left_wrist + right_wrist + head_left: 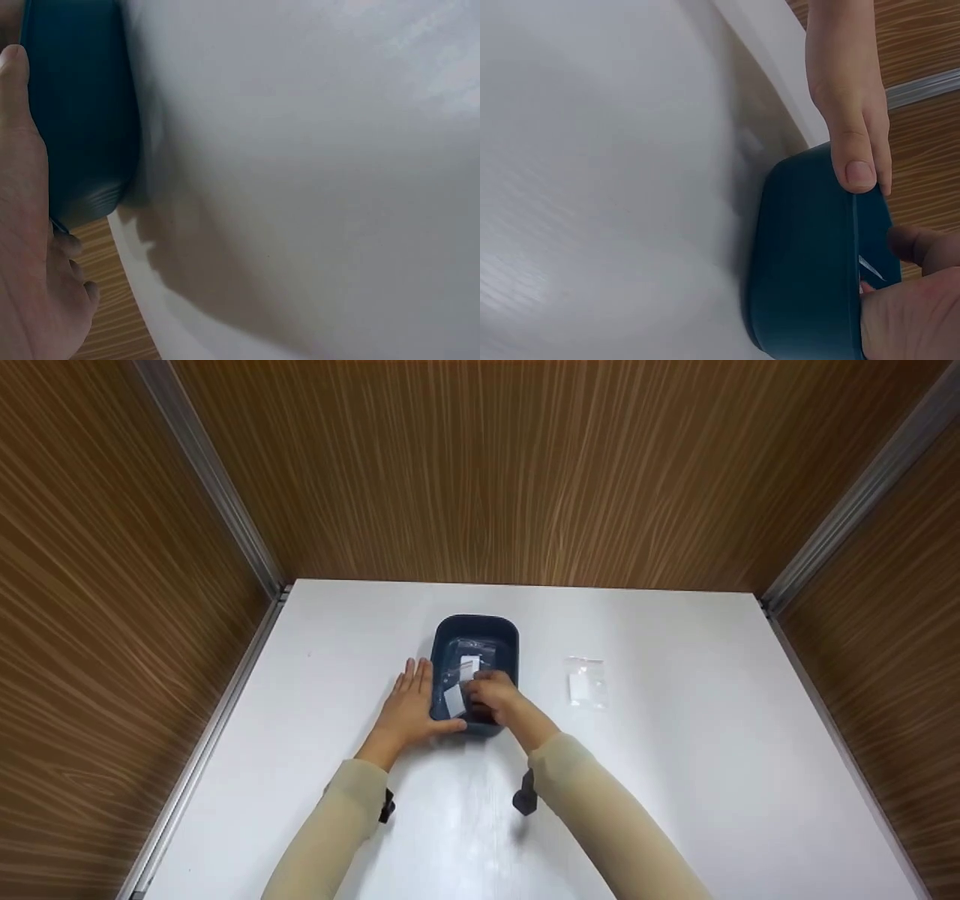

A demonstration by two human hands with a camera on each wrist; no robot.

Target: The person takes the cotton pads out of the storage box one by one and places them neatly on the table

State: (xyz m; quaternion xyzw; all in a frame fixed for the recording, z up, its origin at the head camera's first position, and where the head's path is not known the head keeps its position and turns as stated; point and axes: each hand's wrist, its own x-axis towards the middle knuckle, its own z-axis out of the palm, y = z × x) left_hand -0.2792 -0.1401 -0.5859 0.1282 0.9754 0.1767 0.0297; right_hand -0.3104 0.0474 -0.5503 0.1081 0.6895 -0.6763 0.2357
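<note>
A dark blue rectangular tub (475, 621) stands on the white table. Inside lie small clear zip bags with white pieces, one bag (469, 666) farther in and a white piece (454, 700) nearer. My left hand (409, 711) lies along the tub's left side with fingers straight, its thumb at the near rim. In the right wrist view that thumb (859, 174) rests over the rim. My right hand (495, 694) reaches over the right wall into the tub, beside the bags. Its fingertips are partly hidden, so whether they pinch anything cannot be seen.
Another clear zip bag (586, 682) with a white piece lies flat on the table (697, 750), right of the tub. Wood-grain panels (480, 472) enclose the table at the back and both sides, with metal rails (225, 487) at the corners.
</note>
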